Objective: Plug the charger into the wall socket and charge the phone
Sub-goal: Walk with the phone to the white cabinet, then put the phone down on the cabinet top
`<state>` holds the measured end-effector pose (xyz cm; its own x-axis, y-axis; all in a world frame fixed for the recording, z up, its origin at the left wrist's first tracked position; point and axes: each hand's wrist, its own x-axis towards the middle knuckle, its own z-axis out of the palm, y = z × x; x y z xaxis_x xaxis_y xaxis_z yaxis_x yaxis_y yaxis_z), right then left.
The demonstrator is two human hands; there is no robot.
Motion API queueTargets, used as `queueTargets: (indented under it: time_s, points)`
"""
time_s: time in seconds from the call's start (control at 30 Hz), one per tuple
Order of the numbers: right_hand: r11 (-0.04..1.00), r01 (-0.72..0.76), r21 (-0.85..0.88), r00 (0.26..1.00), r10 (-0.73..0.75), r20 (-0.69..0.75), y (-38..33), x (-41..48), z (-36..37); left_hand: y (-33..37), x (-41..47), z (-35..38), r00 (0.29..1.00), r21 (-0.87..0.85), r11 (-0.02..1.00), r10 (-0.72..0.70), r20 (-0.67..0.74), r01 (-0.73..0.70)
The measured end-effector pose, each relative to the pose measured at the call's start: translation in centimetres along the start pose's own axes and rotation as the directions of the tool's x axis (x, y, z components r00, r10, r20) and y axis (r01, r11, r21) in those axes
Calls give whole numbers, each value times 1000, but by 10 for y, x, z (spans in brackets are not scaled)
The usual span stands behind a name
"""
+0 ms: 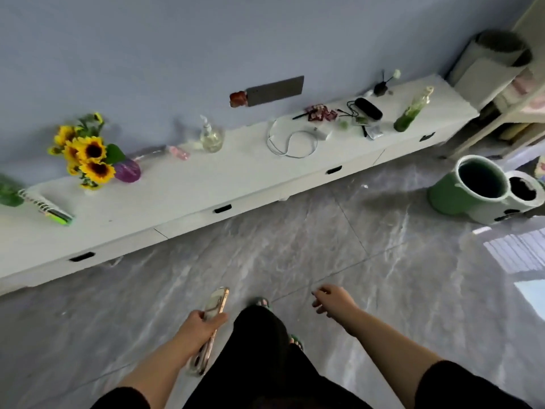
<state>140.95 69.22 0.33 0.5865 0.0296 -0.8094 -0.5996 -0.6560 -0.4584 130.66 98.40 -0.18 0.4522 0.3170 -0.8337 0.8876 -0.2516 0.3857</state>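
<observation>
My left hand (pixel 202 321) grips a phone (pixel 216 302) in a pale case with a gold rim, held edge-on above the grey floor. My right hand (pixel 331 298) hangs free beside my leg, fingers loosely curled, holding nothing. On the long white low cabinet (pixel 177 196) lies a coiled white charger cable (pixel 292 143) with its white plug block (pixel 323 133). Above it on the blue wall is a grey socket panel (pixel 275 90) with a reddish-brown thing (pixel 238 99) at its left end. Both hands are well short of the cabinet.
The cabinet also carries sunflowers in a purple vase (pixel 88 154), a clear pump bottle (pixel 211 137), a notebook (pixel 50 208), a black case (pixel 368 108) and a green bottle (pixel 411 113). A green and white mop bucket (pixel 483 190) stands on the floor at right.
</observation>
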Motion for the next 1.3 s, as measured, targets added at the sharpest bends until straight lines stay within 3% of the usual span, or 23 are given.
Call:
queueTargets:
  time_s: [0.27,0.53,0.77,1.07,1.3]
  points:
    - [999,47,-8,998,-47,46,-133,93,-49,102,79,-36,999,-94,995,-40,34,43]
    - [998,-63,-27,998,63,13,-183,150,-126,242,147,-60,996,23,998,59,64,-61]
    - [988,-129,-84,991,133,34,-224,218,-204,348,199,-50,985,-64,991,122,121,-115]
    - [935,32,-353,989,23,148,-330,369,-262,440,277,-25,998,-72,997,-30,-55,26]
    - [750,153,-644,983,-48,178,-377,495,-237,468,349,-7,981,176,984,-4,-195,39]
